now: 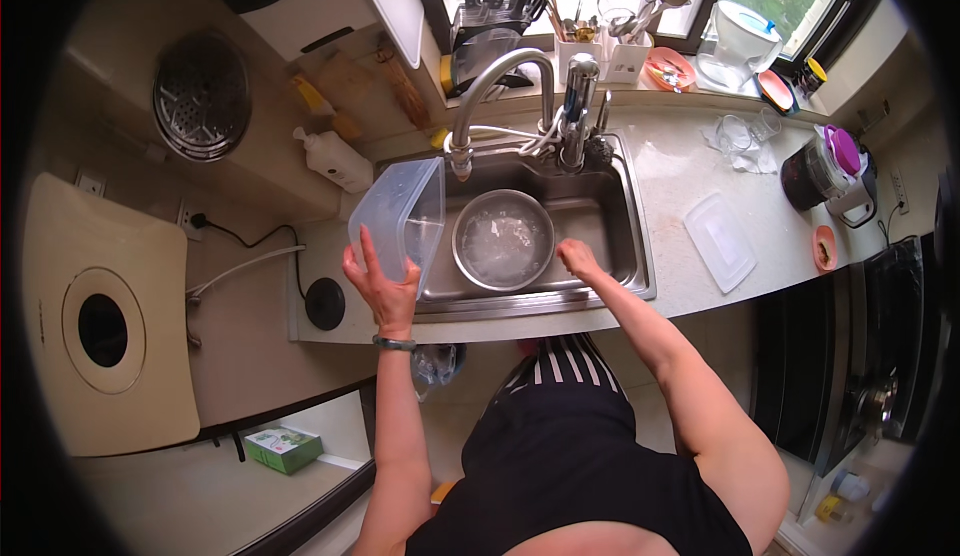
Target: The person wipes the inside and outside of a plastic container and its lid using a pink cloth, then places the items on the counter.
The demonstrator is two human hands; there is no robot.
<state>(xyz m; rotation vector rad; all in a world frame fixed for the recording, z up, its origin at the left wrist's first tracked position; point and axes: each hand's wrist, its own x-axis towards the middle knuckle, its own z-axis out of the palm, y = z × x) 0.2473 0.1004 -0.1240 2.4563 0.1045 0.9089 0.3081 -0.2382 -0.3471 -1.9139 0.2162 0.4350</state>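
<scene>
My left hand point(386, 293) grips a clear plastic food container point(386, 211), tilted over the left side of the steel sink point(600, 214). Its fingers spread along the outer wall, with the thumb towards the rim. Inside the sink stands a round metal bowl point(504, 241) with shiny water in it. Just right of the bowl's rim is my right hand point(577, 259), fingers curled and nothing visible in them; I cannot tell whether it touches the rim. Above the container's rim hangs the spout of a curved faucet point(487, 79). A translucent plastic lid point(720, 242) lies on the counter to the right.
A white pump bottle point(337, 160) stands left of the sink, near a black round disc point(325, 304). Behind are a knife block point(487, 15), utensil holders point(600, 57) and a water filter pitcher point(739, 42). A blender-like appliance point(829, 169) stands at the right.
</scene>
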